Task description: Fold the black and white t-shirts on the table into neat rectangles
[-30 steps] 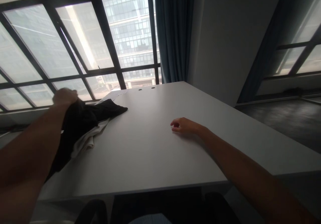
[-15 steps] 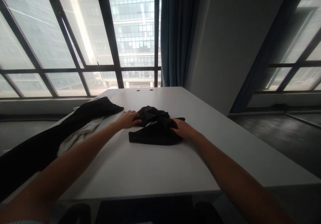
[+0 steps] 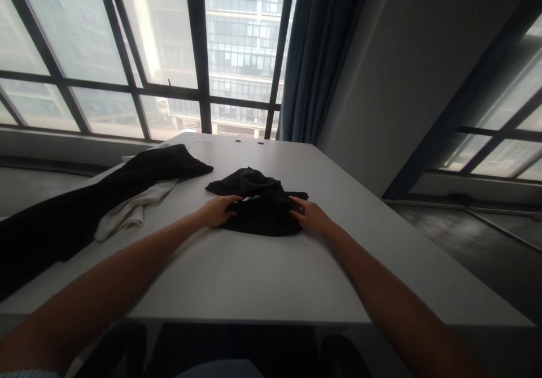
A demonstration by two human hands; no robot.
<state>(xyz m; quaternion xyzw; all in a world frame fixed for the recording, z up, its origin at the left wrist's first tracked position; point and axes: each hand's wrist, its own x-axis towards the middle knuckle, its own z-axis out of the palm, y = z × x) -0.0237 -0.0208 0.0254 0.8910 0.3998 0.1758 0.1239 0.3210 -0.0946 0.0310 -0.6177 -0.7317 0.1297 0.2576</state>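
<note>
In the head view, both forearms reach forward from the lower corners over a white, smooth-topped table [image 3: 254, 282], converging on a crumpled piece of matte black cloth [image 3: 271, 214] that lies near the middle of the tabletop. The person's bare left hand [image 3: 217, 211] comes in low from the left, back of the hand up, with its fingers pointing right toward the near left part of the cloth. The bare right hand [image 3: 312, 216] mirrors it at the right end, its fingers pointing left. On each hand the thumb and fingers are slightly parted and curled, with the fingertips touching the fabric; whether either one pinches it firmly cannot be told. The cloth lies bunched, with a raised fold at its far side, a small pale gap near the left fingertips and a broad flap toward the person. Left of it, apart from it, a long black cloth [image 3: 76, 208] stretches along the table's left side, and a rumpled off-white cloth [image 3: 131, 211] pokes out beside it, near the left forearm. White sheets [image 3: 190, 137] lie at the far left corner. Beyond the table stand a dark-framed window [image 3: 203, 56] and a blue hanging curtain [image 3: 313, 67].
</note>
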